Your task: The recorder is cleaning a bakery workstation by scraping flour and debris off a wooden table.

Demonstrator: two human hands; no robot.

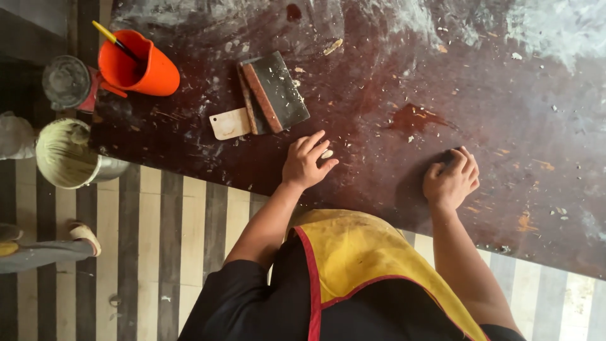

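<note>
- We are looking down on a dark reddish-brown surface (391, 76), dusted with pale powder and chips; our near edge is running diagonally above a striped floor (177, 240).
- Our left hand (307, 161) is resting palm-down near the near edge, fingers loosely spread; a small pale lump (326, 153) is sitting between the fingertips. It looks lightly pinched, though we cannot tell how firmly.
- Our right hand (451, 179) is lying further along the same edge, fingers curled together and pressing on something dark beneath them; what it is we cannot tell.
- Both forearms are reaching forward from the body, elbows bent, wrists low, which suggests weight being put onto the surface.
- A dark flat scraper with a wooden back (273, 91) is lying beyond the left hand, towards the left end, with a small cream scraper (230, 124) touching its near corner; both appear parked within easy reach.
- An orange jug (139, 66) holding a yellow-handled tool (113, 39) is standing at the far left corner, beside a round lidded tin (66, 82).
- A bucket of pale paste (66, 155) is sitting off the left end, on the floor.
- A yellow apron with red trim (360, 259) is covering our front.
</note>
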